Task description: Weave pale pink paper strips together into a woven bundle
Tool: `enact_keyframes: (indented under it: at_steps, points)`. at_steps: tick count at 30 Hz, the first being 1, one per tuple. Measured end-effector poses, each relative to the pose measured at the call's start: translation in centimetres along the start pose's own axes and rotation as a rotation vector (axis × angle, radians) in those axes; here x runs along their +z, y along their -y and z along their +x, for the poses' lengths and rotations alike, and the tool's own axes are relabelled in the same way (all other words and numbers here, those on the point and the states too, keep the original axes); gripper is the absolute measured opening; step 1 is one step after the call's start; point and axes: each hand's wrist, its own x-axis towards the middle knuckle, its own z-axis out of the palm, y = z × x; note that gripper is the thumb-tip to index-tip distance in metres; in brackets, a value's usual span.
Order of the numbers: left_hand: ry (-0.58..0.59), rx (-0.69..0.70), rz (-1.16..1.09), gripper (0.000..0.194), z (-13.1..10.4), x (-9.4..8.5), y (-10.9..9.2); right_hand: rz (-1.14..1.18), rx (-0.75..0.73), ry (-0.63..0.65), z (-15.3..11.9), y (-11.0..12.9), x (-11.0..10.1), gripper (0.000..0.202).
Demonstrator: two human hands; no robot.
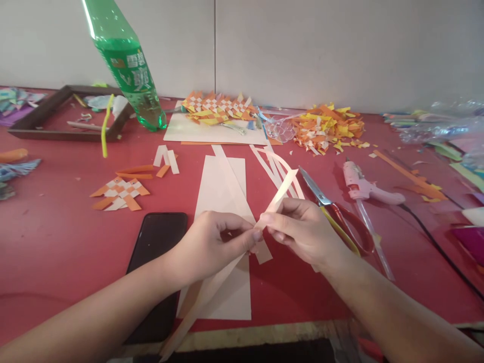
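A long pale paper strip (281, 194) runs between my two hands, one end rising up to the right and the other trailing down to the lower left. My left hand (223, 242) pinches it between thumb and fingers. Close beside it, my right hand (298, 227) grips the strip with thumb and forefinger. Beneath the hands lies a white paper sheet (223, 186) with another strip (230, 176) across it. More loose white strips (270, 169) lie behind my right hand. Woven orange-and-white paper pieces (123, 191) rest on the table to the left.
A black phone (159, 237) lies by my left forearm. Scissors (328, 204) and a pink glue gun (363, 184) with its cord are at the right. Behind stand a green bottle (128, 70), a dark frame (38, 113) and a heap of orange-yellow paper scraps (325, 128).
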Motion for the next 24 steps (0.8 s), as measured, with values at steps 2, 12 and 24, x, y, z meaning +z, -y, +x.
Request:
enact_keyframes:
  at_steps: [2,12,24]
  points:
    - [-0.005,0.002,-0.005,0.034,-0.04,-0.04,-0.07,0.013,0.004,0.015,0.07,0.17,0.1,0.026]
    - [0.021,-0.025,-0.079,0.029,-0.03,-0.04,-0.15,0.059,0.0,-0.023,0.19,0.68,-0.48,0.03]
    - [-0.006,-0.014,-0.057,0.031,0.09,0.05,-0.19,0.057,0.02,0.049,0.07,0.16,0.03,0.027]
